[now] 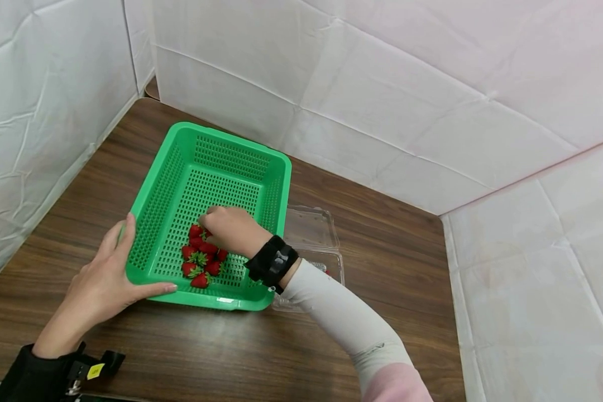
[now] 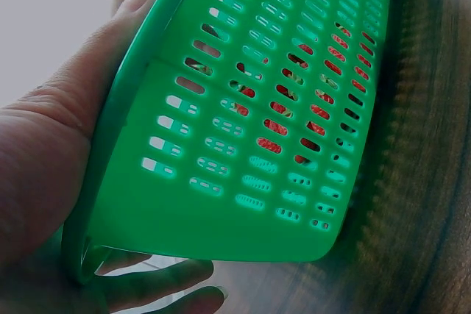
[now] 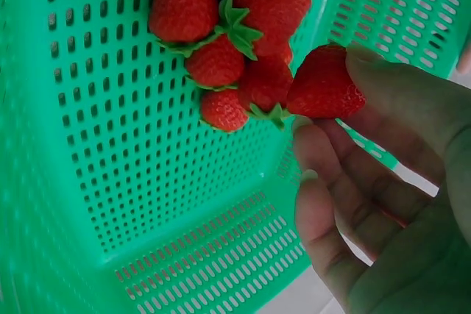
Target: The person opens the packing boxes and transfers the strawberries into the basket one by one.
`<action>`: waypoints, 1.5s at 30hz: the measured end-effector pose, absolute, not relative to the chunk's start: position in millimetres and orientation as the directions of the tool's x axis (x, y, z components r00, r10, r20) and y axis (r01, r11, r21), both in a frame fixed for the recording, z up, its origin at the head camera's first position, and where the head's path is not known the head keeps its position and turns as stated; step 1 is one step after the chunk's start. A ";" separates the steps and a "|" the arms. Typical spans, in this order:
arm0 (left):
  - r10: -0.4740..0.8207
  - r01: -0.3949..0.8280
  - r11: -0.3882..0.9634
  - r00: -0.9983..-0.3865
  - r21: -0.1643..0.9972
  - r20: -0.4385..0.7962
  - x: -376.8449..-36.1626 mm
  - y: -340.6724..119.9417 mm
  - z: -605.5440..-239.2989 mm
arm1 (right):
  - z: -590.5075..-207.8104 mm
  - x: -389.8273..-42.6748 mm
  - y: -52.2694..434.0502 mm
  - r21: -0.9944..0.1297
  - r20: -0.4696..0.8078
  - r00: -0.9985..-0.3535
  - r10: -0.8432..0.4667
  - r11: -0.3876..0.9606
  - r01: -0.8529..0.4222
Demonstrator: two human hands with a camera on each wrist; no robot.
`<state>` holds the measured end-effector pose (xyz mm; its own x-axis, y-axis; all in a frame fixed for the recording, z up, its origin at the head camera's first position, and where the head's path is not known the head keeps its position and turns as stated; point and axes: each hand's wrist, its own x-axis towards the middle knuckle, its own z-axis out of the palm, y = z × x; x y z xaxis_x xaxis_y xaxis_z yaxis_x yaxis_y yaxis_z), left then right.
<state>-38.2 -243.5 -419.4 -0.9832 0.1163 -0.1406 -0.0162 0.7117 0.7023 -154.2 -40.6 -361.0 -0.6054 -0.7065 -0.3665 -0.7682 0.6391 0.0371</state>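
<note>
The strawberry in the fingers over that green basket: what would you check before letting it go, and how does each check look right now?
1. Strawberry firmly pinched by the right hand: ok, thumb and fingertip are on it.
2. It is over the basket, inside the walls: ok.
3. Basket steadied: ok, the left hand grips its near corner.
4. Landing spot: ok, it sits right beside the strawberry pile, with bare floor next to it.
5. Basket flat on the table: cannot tell; the left wrist view suggests a tilt.
6. Clear box emptied: cannot tell, the arm hides part of it.
</note>
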 end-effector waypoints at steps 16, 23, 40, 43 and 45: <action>0.123 -0.012 0.709 -0.982 0.705 -0.140 -38.4 -243.2 -417.3 | -365.7 -148.8 -44.0 0.075 -0.356 -0.620 -0.699 0.640 -0.764; 0.121 -0.018 0.711 -0.982 0.703 -0.147 -38.2 -242.9 -417.1 | -345.4 -142.4 -22.5 -0.018 -0.283 -0.620 -0.732 0.650 -0.759; 0.115 -0.017 0.719 -0.983 0.694 -0.144 -37.7 -242.4 -417.2 | -309.2 -123.9 92.6 -0.148 -0.082 -0.809 -0.582 0.810 -0.567; 0.114 -0.018 0.721 -0.983 0.693 -0.144 -37.6 -242.5 -417.5 | -312.3 -118.2 111.2 -0.131 -0.108 -0.828 -0.550 0.833 -0.537; 0.114 -0.017 0.722 -0.983 0.692 -0.143 -37.6 -242.5 -417.6 | -315.1 -114.7 122.7 -0.121 -0.134 -0.836 -0.532 0.846 -0.519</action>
